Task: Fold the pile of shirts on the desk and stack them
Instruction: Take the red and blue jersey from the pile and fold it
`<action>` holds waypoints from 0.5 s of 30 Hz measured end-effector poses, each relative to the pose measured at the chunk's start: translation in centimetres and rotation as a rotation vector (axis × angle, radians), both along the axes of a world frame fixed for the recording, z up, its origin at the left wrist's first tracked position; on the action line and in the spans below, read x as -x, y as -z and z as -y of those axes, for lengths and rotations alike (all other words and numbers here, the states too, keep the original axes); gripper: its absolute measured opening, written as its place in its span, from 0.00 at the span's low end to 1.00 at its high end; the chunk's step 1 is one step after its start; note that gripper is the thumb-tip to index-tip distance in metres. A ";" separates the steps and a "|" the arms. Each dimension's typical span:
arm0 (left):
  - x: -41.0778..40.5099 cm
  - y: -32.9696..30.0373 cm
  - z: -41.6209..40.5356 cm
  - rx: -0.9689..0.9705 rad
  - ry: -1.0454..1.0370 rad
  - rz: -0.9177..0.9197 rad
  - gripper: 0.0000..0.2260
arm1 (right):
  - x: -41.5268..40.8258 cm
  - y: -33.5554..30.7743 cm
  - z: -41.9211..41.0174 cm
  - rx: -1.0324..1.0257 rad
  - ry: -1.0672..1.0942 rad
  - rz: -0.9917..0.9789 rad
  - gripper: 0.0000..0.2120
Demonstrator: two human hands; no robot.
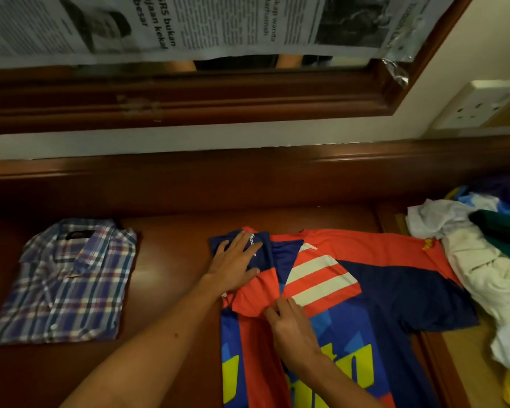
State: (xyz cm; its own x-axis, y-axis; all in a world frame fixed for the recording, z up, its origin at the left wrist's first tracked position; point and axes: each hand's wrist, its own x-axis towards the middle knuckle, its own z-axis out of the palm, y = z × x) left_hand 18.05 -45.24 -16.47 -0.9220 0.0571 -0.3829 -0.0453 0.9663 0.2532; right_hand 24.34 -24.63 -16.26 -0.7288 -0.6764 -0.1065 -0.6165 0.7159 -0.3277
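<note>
Head view: a dark glossy wooden desk (171, 260) runs under a wood-framed mirror (189, 98) whose glass is covered with newspaper (159, 25); a white wall socket (480, 104) sits at the right. A folded plaid shirt (68, 278) lies flat at the desk's left. A red, navy and yellow jersey (380, 290) is spread in the middle, its left sleeve folded inward. A heap of unfolded shirts (483, 254) lies at the right, touching the jersey. The left hand (236, 260) presses flat, fingers spread, on the folded sleeve. The right hand (292, 325) pinches the jersey's fold edge below the striped panel.
</note>
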 end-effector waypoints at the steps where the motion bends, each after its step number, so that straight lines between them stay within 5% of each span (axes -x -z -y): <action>1: -0.1 0.1 -0.1 0.000 -0.010 0.016 0.32 | -0.1 0.2 -0.4 0.040 -0.005 0.051 0.09; 8: 0.2 -0.5 -0.8 0.057 0.014 0.033 0.35 | -0.6 -0.1 -1.8 0.166 -0.054 0.108 0.35; 12: -0.2 -0.6 -0.8 0.083 -0.019 0.033 0.35 | -0.9 0.3 -2.3 0.150 -0.135 0.059 0.14; 15: -1.6 -1.2 -0.8 0.082 -0.150 -0.102 0.32 | -1.2 -0.1 -3.0 0.238 -0.033 0.043 0.13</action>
